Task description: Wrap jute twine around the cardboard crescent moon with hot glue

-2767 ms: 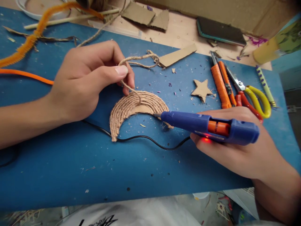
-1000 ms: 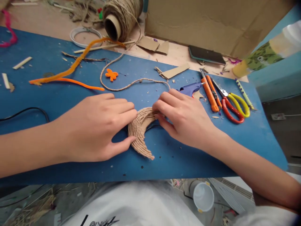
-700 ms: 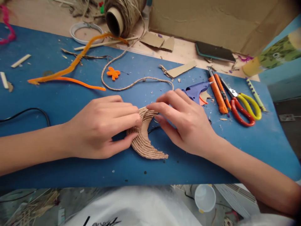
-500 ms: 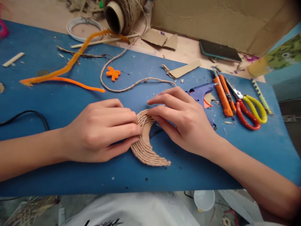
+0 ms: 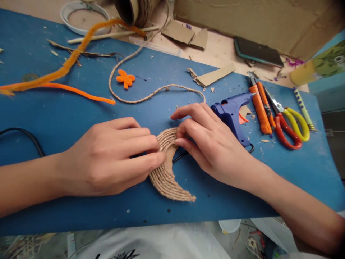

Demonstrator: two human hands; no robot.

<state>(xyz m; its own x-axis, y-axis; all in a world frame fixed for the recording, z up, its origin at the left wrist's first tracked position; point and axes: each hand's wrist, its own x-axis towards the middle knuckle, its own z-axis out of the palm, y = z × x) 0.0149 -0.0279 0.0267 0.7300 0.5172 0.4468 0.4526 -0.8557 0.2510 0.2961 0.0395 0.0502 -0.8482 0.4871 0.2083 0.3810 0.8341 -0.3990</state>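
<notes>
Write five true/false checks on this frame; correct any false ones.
1. The left hand and right hand both touch the twine-wrapped crescent. True.
2. The right hand holds the glue gun. False: it lies on the blue surface.
3. The scissors are right of the glue gun in the picture. True.
4. Twine covers the crescent's entire face. False: bare cardboard shows at the inner curve.
5. The orange flower shape sits on the phone. False: it's on the blue surface.

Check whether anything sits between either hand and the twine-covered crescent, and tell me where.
Nothing visible does. The left hand touches the twine-covered crescent on its left side; the right hand touches its upper part. The black cord shows inside the curve and the blue glue gun lies beyond the right hand; neither visibly intervenes.
</notes>
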